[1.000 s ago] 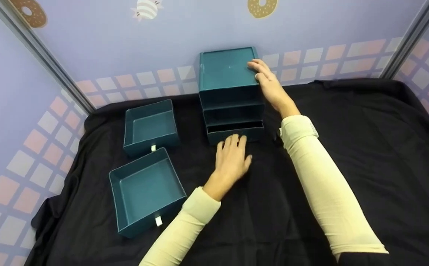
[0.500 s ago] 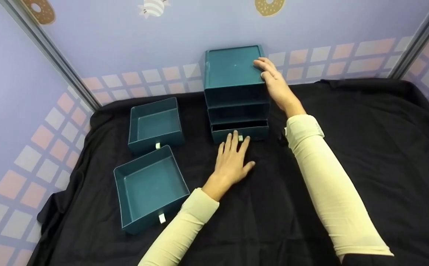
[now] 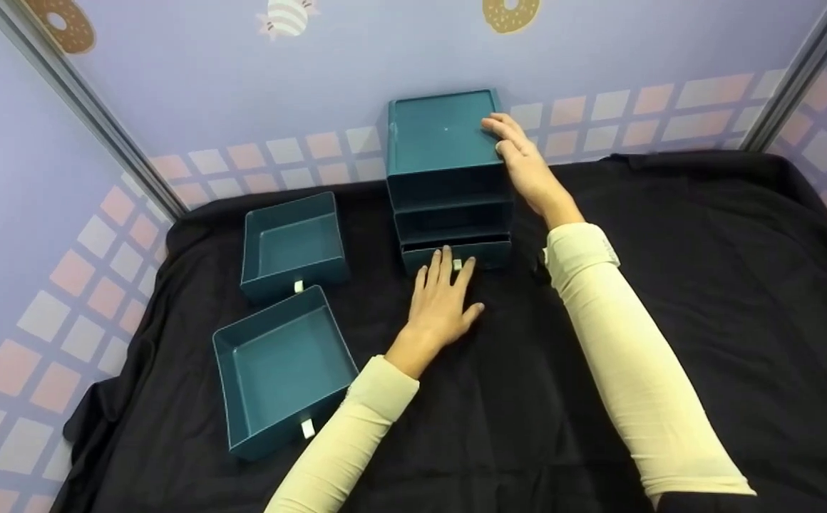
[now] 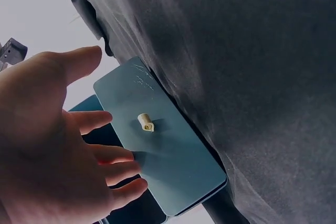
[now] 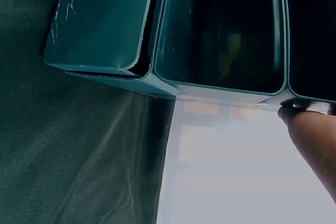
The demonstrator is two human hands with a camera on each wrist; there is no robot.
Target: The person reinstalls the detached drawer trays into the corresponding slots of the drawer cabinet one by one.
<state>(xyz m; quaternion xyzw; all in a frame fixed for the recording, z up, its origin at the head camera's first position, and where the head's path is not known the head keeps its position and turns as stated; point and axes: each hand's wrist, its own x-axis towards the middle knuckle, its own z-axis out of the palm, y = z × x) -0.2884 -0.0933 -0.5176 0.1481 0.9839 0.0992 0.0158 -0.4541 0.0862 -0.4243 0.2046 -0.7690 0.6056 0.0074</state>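
Note:
A teal drawer cabinet (image 3: 442,139) stands at the back, its two upper slots hollow. In the lowest slot sits a drawer (image 3: 488,254), its front sticking out slightly, with a small pale pull tab (image 4: 146,123). My left hand (image 3: 438,306) has its fingers straight and spread, fingertips at that drawer's front and upper edge. My right hand (image 3: 527,164) rests against the cabinet's upper right side, fingers extended over the top edge. In the right wrist view, a fingertip (image 5: 310,129) touches the cabinet's side and a narrow dark gap shows behind the drawer front.
Two loose teal drawers lie on the left: one farther back (image 3: 296,246), one nearer (image 3: 289,367) beside my left forearm. Black cloth (image 3: 670,285) covers the table. A patterned lilac wall (image 3: 399,43) rises right behind the cabinet.
The lowest drawer has slid farther into the cabinet, its gap narrowing. My left hand has moved forward with it, fingers straightening. My right hand stays at the cabinet's side.

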